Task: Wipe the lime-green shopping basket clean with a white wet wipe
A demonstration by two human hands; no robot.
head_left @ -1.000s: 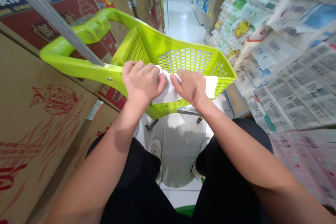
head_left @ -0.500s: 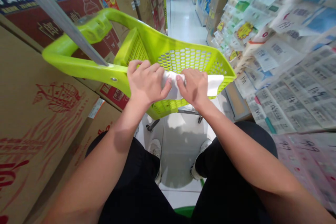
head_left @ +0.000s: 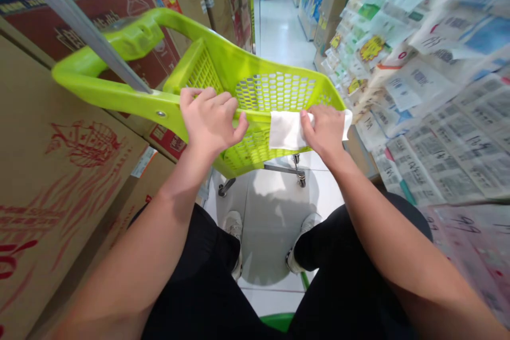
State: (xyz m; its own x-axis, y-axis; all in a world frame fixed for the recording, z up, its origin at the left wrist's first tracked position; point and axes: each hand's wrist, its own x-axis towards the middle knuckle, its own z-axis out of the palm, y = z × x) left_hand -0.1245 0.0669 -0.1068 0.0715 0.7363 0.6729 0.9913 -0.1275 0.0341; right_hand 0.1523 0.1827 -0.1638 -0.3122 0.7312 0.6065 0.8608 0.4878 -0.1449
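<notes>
A lime-green shopping cart (head_left: 199,26) with perforated basket walls stands sideways in front of me. My left hand (head_left: 209,119) is closed over the near top rim of its basket, fingers over the far side and thumb pointing right. Further right along this rim, my right hand (head_left: 324,127) presses a white cloth (head_left: 285,130) onto the edge, its fingers curled over. The cloth drapes down the outer side of the basket, and a corner sticks out to the right of my fingers. No goods show in the visible part of the basket.
Stacked cardboard boxes (head_left: 71,143) rise close on the left. Packs in plastic wrapping (head_left: 422,79) are piled on the right. A metal pole (head_left: 79,21) crosses at upper left. Cart wheels (head_left: 302,178) rest on the tiled floor (head_left: 265,223) near my shoes; the aisle runs on ahead.
My right hand has slid the white cloth to the right along the rim, away from my left hand. The left hand still grips the rim, and the cart has shifted slightly left.
</notes>
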